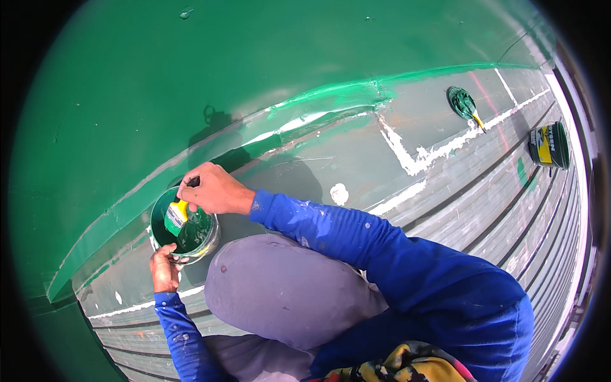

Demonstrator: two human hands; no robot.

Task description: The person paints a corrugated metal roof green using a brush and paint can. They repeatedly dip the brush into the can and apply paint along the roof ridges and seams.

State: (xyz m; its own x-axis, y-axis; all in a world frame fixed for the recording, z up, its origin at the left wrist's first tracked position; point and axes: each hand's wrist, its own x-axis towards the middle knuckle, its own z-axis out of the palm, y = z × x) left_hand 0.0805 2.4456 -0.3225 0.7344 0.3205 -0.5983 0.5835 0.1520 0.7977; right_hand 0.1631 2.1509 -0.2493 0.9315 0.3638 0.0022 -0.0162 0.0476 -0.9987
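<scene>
My right hand [210,190] grips the handle of a paintbrush [179,211] with a yellow ferrule end. Its bristles, wet with green paint, point down inside a paint bucket [217,234]. The bucket is clear-sided and coated with dark green paint inside. My left hand [165,268] holds its near rim, thumb over the edge. Just beyond the bucket rises a green painted wall [157,95], with a flashing strip [305,107] along its foot that is partly covered in fresh, brighter green.
On the grey metal sheet to the right lies a round, green-smeared lid [461,102] with a second yellow brush [479,121] on it. Farther right a labelled paint bucket [549,145] stands on ribbed roofing [477,210]. White sealant lines [398,148] cross the sheet. My bent knee [281,281] is near the bucket.
</scene>
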